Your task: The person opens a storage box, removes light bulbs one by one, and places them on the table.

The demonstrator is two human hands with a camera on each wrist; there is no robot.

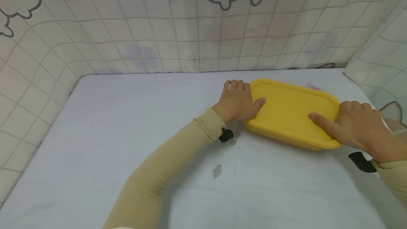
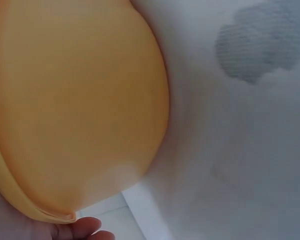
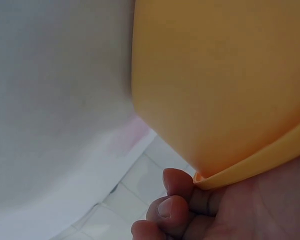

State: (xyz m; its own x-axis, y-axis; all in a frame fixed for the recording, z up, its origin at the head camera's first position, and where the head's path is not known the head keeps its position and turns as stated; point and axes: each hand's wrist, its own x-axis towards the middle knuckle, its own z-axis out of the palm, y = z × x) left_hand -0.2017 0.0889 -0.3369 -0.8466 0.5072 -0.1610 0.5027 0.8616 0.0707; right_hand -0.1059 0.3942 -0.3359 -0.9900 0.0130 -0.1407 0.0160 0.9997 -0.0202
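Note:
A yellow rectangular box with rounded corners and a flat lid-like top sits at an angle on the right half of the table. At its left end, my left hand grips the rim, thumb laid over the top. The right hand holds the opposite end, its thumb also across the top. In the left wrist view, the smooth box wall tapers down from an overhanging rim, with fingertips beyond the rim. Curled fingers show beside the rim in the right wrist view. The inside of the box is hidden.
A white cover lies over the table, with a grey patch near the middle and a pink mark behind the box. Grid-patterned cloth stands along the back and sides. Dark cable loops at the right edge.

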